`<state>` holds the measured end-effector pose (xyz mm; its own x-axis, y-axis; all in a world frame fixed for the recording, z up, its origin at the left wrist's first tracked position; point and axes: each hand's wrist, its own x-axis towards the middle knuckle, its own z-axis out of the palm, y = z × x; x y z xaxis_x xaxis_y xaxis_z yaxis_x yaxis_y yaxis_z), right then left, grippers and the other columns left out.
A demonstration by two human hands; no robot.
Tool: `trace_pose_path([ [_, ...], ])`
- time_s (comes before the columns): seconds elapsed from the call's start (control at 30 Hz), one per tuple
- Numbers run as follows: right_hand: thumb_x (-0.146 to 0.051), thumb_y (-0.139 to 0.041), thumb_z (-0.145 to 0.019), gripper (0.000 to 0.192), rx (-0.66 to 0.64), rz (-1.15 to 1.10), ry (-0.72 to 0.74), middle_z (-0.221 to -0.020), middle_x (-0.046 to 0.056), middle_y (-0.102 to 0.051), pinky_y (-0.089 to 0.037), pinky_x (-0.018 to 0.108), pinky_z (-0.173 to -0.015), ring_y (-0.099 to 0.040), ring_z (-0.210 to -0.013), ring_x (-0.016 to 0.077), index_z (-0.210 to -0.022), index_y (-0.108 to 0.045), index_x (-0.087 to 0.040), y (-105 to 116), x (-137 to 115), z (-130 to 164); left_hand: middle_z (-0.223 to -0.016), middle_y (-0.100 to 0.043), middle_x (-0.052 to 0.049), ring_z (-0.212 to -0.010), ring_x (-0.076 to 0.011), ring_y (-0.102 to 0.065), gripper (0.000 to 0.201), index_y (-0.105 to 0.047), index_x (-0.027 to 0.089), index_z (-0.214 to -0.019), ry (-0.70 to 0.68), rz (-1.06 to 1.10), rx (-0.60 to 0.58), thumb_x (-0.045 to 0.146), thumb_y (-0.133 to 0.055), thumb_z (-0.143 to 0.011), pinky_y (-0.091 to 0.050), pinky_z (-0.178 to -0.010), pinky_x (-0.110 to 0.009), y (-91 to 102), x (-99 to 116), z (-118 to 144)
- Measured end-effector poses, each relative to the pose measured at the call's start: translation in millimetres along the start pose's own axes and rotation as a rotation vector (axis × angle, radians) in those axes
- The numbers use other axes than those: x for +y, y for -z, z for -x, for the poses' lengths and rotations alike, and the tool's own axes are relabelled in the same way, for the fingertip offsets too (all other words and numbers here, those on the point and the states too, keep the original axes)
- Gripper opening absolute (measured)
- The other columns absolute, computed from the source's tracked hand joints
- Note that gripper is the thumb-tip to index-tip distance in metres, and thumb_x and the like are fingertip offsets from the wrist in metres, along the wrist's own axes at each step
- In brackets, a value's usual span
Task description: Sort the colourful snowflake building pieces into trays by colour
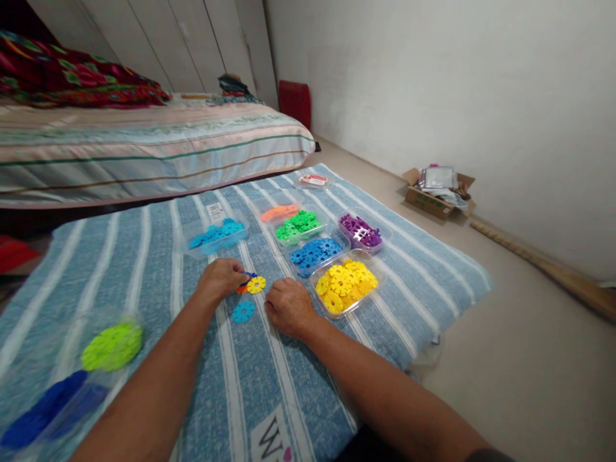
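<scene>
My left hand (222, 277) is closed in a pinch at the edge of a dark blue notched plastic disc (251, 275). Right beside it are a yellow notched disc (256, 285) and an orange disc (241, 289), partly covered. A light blue disc (243, 312) lies flat on the striped cloth, nearer to me. My right hand (289, 307) rests on the cloth just right of the yellow disc, its fingers curled and closed; whatever they hold, if anything, is hidden. Close by stands a clear tub of yellow discs (344, 287).
Beyond are tubs of blue discs (316, 254), green discs (298, 224), orange discs (280, 212), purple discs (360, 231) and light blue discs (221, 235). Lime discs (113, 346) and dark blue discs (48, 407) sit at left. A lid (314, 180) lies at the far edge.
</scene>
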<state>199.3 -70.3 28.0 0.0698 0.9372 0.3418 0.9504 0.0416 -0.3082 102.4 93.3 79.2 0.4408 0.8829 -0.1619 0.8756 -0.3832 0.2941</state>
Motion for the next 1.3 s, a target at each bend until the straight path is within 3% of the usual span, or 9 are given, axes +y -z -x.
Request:
trace_pose_path([
  [0.73,-0.024,-0.05,-0.086,0.015,0.004,-0.037,-0.018,-0.091,0.005,-0.062,-0.035,0.03,-0.073,-0.05,-0.089,0.0184,-0.084,-0.063,-0.018,0,1,1,-0.06,-0.064,0.0,-0.062,-0.0173,-0.059,0.015,-0.06,0.019,-0.069,-0.036,0.098,0.118,0.033,-0.061,-0.064,-0.038,-0.054,-0.024,-4.1,-1,30],
  [0.87,-0.022,-0.051,-0.086,0.014,0.005,-0.069,-0.025,-0.091,0.005,-0.061,-0.036,0.03,-0.073,-0.05,-0.089,0.0178,-0.083,-0.063,-0.019,1,1,2,-0.055,-0.061,0.001,-0.059,-0.0172,-0.058,0.014,-0.059,0.019,-0.068,-0.022,0.226,0.14,0.031,-0.063,-0.061,-0.039,-0.054,-0.025,-1.1,-6,40],
  [1.03,-0.019,-0.052,-0.084,0.012,0.024,-0.127,-0.024,-0.087,0.005,-0.062,-0.036,0.028,-0.076,-0.051,-0.088,0.0169,-0.08,-0.063,-0.018,0,0,5,-0.049,-0.058,0.003,-0.048,-0.0149,-0.055,0.016,-0.057,0.017,-0.068,-0.006,0.571,0.067,0.027,-0.064,-0.058,-0.038,-0.046,-0.024,-1.5,-10,58],
  [1.3,-0.014,-0.054,-0.081,0.01,0.069,-0.213,-0.01,-0.084,0.004,-0.062,-0.037,0.027,-0.078,-0.052,-0.086,0.0169,-0.076,-0.062,-0.018,-7,2,12,-0.045,-0.054,0.005,-0.037,-0.0088,-0.046,0.015,-0.056,0.017,-0.075,-0.007,0.672,0.072,0.029,-0.062,-0.068,-0.033,-0.038,-0.02,-4.2,-10,84],
])
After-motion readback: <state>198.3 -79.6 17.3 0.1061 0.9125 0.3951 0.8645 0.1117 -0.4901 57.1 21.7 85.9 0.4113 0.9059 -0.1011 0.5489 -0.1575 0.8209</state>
